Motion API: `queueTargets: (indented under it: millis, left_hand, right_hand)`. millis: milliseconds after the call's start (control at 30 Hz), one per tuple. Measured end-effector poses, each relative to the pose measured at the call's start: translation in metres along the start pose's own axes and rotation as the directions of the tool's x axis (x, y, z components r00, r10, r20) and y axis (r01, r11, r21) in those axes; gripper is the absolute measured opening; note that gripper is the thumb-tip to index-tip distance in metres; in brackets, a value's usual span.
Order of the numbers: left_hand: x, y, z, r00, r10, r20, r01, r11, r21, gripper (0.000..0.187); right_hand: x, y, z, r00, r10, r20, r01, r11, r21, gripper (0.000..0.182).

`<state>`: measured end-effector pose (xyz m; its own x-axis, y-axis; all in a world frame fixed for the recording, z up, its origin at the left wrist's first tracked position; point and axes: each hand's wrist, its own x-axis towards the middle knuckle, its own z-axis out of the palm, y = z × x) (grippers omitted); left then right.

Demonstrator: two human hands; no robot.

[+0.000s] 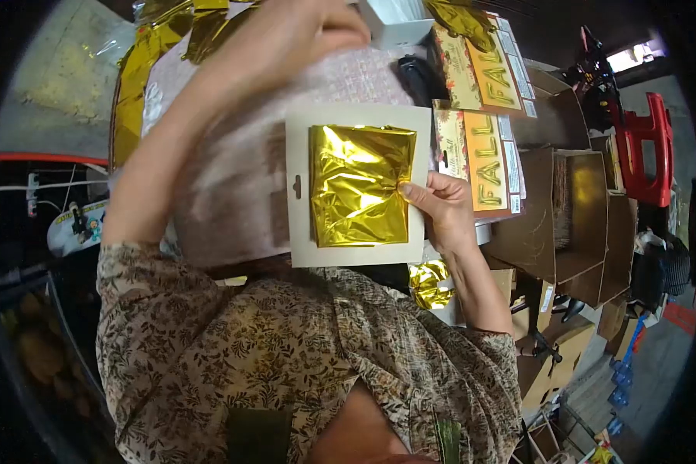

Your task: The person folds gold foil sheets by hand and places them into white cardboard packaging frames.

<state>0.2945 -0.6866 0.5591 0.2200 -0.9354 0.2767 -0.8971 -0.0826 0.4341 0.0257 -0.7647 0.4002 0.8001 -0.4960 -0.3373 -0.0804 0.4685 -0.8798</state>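
A white card (pixel 301 247) with a hang hole at its left edge is held over the table, a folded shiny gold foil packet (pixel 363 185) lying flat against it. My right hand (pixel 445 205) pinches the card and foil at their right edge, thumb on top. My left hand (pixel 336 27) is at the top of the view, beside a small white open box (pixel 398 27). Its fingers are blurred and partly cut off, so what they hold, if anything, cannot be made out.
Printed "FALL" packages (pixel 487 166) lie at the table's right side, a black object (pixel 415 77) beside them. More gold foil (pixel 131 116) lines the left edge. Open cardboard boxes (pixel 533 224) and a red plastic frame (pixel 657 155) stand to the right.
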Motion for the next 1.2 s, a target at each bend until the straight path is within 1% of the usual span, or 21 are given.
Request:
queueTargets:
  millis: [67, 100, 167, 333, 400, 433, 500, 567, 600, 633, 667, 700, 767, 800, 833, 900, 933, 1033, 1067, 1133, 1200]
  left_hand:
    - [-0.049, -0.023, 0.019, 0.993, 0.122, -0.003, -0.122, 0.992, -0.03, 0.013]
    - [-0.064, -0.02, 0.02, 0.994, 0.108, -0.015, -0.108, 0.994, -0.022, 0.013]
    - [-0.092, -0.01, 0.022, 0.985, 0.163, -0.058, -0.162, 0.987, 0.013, 0.017]
    - [-0.149, -0.009, 0.015, 0.977, 0.176, -0.119, -0.155, 0.973, 0.168, 0.013]
    - [-0.174, -0.018, 0.007, 0.931, 0.164, -0.325, -0.163, 0.986, 0.032, 0.013]
    - [-0.191, -0.022, -0.002, 0.931, 0.146, -0.334, -0.141, 0.989, 0.039, 0.013]
    - [-0.237, -0.03, -0.029, 0.89, 0.014, -0.456, 0.024, 0.997, 0.077, 0.014]
    - [-0.292, -0.041, -0.048, 0.873, -0.081, -0.481, 0.155, 0.981, 0.116, 0.015]
    - [-0.324, -0.049, -0.055, 0.874, -0.247, -0.418, 0.309, 0.947, 0.087, 0.015]
    - [-0.355, -0.057, -0.06, 0.847, -0.403, -0.346, 0.449, 0.891, 0.061, 0.016]
    - [-0.384, -0.068, -0.06, 0.8, -0.516, -0.306, 0.544, 0.839, 0.008, 0.015]
    - [-0.41, -0.079, -0.057, 0.786, -0.532, -0.315, 0.564, 0.826, 0.012, 0.015]
    - [-0.45, -0.097, -0.044, 0.765, -0.606, -0.219, 0.602, 0.793, -0.092, 0.017]
    - [-0.461, -0.102, -0.036, 0.748, -0.619, -0.241, 0.593, 0.786, -0.178, 0.023]
    - [-0.468, -0.107, -0.029, 0.738, -0.629, -0.244, 0.601, 0.777, -0.189, 0.023]
    - [-0.478, -0.122, -0.02, 0.736, -0.622, -0.268, 0.605, 0.781, -0.153, 0.029]
    - [-0.481, -0.127, -0.013, 0.745, -0.589, -0.313, 0.545, 0.808, -0.224, 0.032]
    - [-0.48, -0.12, -0.013, 0.741, -0.581, -0.337, 0.529, 0.814, -0.241, 0.034]
    - [-0.482, -0.121, -0.011, 0.736, -0.586, -0.339, 0.531, 0.81, -0.248, 0.034]
    - [-0.486, -0.123, -0.007, 0.713, -0.616, -0.334, 0.497, 0.781, -0.379, 0.029]
    - [-0.487, -0.125, -0.007, 0.714, -0.629, -0.308, 0.526, 0.772, -0.356, 0.026]
  right_hand:
    - [-0.005, -0.004, 0.009, 0.999, -0.004, 0.034, 0.002, 0.999, 0.051, 0.016]
    - [-0.007, -0.004, 0.013, 0.999, -0.001, 0.051, -0.001, 0.999, 0.042, 0.016]
    - [-0.013, -0.004, 0.022, 0.997, -0.017, 0.069, 0.015, 1.0, 0.023, 0.017]
    - [-0.023, 0.004, 0.042, 0.992, -0.008, 0.125, 0.009, 1.0, -0.007, 0.018]
    - [-0.028, 0.006, 0.051, 0.993, -0.026, 0.117, 0.034, 0.998, -0.061, 0.018]
    - [-0.03, 0.007, 0.054, 0.994, -0.049, 0.096, 0.059, 0.993, -0.101, 0.017]
    - [-0.03, 0.009, 0.055, 0.994, -0.052, 0.097, 0.067, 0.985, -0.161, 0.019]
    - [-0.023, 0.013, 0.047, 0.99, -0.064, 0.124, 0.087, 0.979, -0.185, 0.022]
    - [-0.023, 0.011, 0.054, 0.987, -0.124, 0.102, 0.139, 0.977, -0.159, 0.016]
    - [-0.019, 0.011, 0.051, 0.978, -0.173, 0.113, 0.187, 0.973, -0.134, 0.017]
    - [-0.015, 0.01, 0.051, 0.979, -0.178, 0.098, 0.192, 0.968, -0.164, 0.014]
    - [-0.007, 0.01, 0.042, 0.979, -0.182, 0.093, 0.194, 0.969, -0.15, 0.016]
    - [0.001, 0.003, 0.047, 0.965, -0.225, 0.134, 0.244, 0.958, -0.153, 0.018]
    - [0.01, 0.005, 0.042, 0.962, -0.25, 0.113, 0.264, 0.954, -0.144, 0.019]
    - [0.02, 0.006, 0.036, 0.957, -0.274, 0.091, 0.285, 0.949, -0.137, 0.021]
    - [0.03, 0.002, 0.039, 0.964, -0.253, 0.08, 0.263, 0.952, -0.158, 0.021]
    - [0.035, 0.003, 0.04, 0.962, -0.262, 0.074, 0.271, 0.949, -0.16, 0.021]
    - [0.045, 0.005, 0.044, 0.956, -0.286, 0.062, 0.292, 0.938, -0.188, 0.021]
    - [0.046, 0.005, 0.047, 0.96, -0.272, 0.066, 0.28, 0.943, -0.183, 0.022]
    - [0.048, 0.009, 0.048, 0.964, -0.255, 0.073, 0.264, 0.947, -0.182, 0.022]
    - [0.054, 0.015, 0.047, 0.971, -0.232, 0.062, 0.24, 0.952, -0.191, 0.023]
